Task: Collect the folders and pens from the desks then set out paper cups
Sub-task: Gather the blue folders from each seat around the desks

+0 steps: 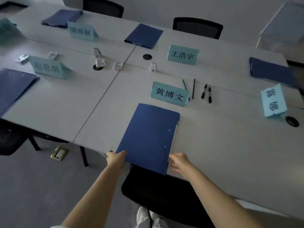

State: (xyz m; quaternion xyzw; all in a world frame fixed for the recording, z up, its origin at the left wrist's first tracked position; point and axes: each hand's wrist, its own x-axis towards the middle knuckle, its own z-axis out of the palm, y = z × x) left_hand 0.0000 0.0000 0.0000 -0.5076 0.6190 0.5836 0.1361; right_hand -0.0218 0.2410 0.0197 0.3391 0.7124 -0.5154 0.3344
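Head view: left hand point(115, 157) pinches folder point(148, 137) near corner, right hand point(179, 163) fingers curled at its right edge, grip unclear. Folder overhangs worktop point(222, 137) edge; pens point(206, 94) behind.

White desks point(213, 145) pushed together into one big surface, and on it five flat dark-blue folders: nearest point(148, 137), left edge point(13, 84), far left point(62, 18), far middle point(144, 36), right point(269, 71). Pale teal paper name cards stand between them, one point(170, 93) just behind the nearest folder. Beside that card lie slim dark pens point(206, 93), with small white packets point(109, 64) near the round black cable holes.
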